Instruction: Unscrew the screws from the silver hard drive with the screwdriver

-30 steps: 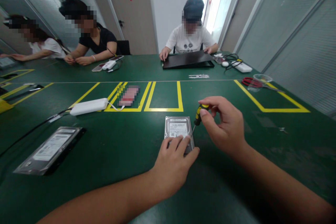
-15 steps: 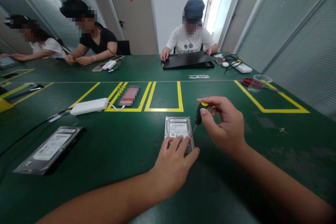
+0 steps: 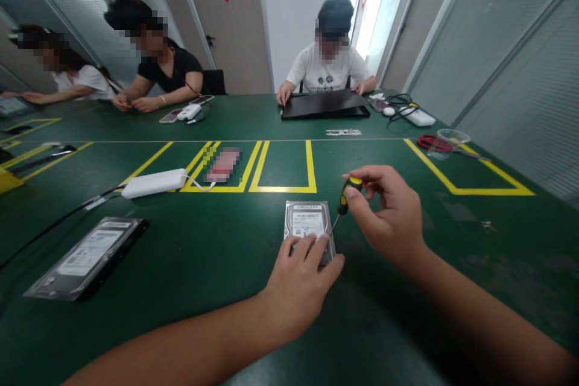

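on the table (image 3: 217,259), near centre: drive (image 3: 309,220), label up; left hand (image 3: 296,289), fingers slightly apart over its near part; right hand (image 3: 392,217), thumb and fingers clamped on screwdriver (image 3: 344,202), tip at the drive's right side. left: second drive (image 3: 93,253), lying flat.

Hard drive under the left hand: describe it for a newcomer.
On the green table, find the left hand. Its fingers rest on the silver hard drive. A screwdriver slants down to this one's right side, whereas the other drive, farther left, has no hand on it.
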`<action>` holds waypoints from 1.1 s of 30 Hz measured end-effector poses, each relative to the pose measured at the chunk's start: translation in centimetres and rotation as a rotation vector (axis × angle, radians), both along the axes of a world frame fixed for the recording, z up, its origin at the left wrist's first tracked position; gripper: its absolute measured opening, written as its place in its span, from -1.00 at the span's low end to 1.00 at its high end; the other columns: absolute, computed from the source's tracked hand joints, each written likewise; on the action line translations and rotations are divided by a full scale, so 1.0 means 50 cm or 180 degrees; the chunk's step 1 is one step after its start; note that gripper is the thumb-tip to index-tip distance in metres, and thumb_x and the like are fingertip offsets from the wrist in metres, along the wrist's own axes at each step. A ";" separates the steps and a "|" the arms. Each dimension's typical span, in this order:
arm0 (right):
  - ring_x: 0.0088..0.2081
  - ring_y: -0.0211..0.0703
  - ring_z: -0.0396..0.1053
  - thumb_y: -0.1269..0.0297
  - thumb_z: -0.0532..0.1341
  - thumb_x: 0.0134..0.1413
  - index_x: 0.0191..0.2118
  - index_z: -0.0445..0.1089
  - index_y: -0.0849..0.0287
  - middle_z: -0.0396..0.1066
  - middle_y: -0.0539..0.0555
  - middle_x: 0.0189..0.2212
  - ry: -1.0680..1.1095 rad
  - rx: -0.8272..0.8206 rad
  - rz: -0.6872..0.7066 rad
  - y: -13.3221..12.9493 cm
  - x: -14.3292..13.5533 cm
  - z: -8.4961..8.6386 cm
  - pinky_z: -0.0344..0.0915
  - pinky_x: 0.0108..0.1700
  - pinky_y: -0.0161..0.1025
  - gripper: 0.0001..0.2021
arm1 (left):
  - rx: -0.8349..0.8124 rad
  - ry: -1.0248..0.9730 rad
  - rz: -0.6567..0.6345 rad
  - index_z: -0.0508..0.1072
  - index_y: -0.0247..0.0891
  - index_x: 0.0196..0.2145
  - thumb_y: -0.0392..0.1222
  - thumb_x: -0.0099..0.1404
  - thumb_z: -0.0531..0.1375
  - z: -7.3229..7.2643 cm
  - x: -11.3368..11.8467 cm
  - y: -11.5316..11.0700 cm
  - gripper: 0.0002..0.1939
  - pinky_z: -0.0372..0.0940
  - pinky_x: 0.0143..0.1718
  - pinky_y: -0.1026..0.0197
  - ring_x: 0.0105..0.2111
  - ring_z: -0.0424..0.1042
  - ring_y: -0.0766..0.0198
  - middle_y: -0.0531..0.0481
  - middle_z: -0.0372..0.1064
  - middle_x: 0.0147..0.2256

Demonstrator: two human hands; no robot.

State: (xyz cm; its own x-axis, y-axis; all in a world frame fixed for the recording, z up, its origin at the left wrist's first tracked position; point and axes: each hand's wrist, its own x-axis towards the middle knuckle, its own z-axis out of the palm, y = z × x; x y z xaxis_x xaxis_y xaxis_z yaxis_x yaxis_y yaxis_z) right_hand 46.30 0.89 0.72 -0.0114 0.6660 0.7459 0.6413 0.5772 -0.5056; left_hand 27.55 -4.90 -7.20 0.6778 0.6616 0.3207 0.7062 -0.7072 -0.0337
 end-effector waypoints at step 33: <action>-0.29 -0.15 0.39 0.36 0.15 0.23 -0.10 0.44 0.12 0.50 0.09 -0.23 -0.0052 0.0057 0.0217 -0.004 -0.003 0.009 0.32 -0.29 -0.14 -0.82 | -0.0017 -0.0040 0.0004 0.37 -0.06 0.18 -0.17 0.45 0.09 0.002 0.001 -0.002 -0.63 0.12 0.08 -0.18 0.16 0.24 -0.10 -0.19 0.26 0.23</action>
State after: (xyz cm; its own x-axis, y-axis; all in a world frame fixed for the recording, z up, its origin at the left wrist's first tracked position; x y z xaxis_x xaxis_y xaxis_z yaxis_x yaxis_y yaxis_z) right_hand 46.16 0.69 1.15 -0.0685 0.6499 0.7569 0.6083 0.6286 -0.4846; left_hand 27.61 -5.02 -7.11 0.6728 0.6643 0.3257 0.7075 -0.7064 -0.0209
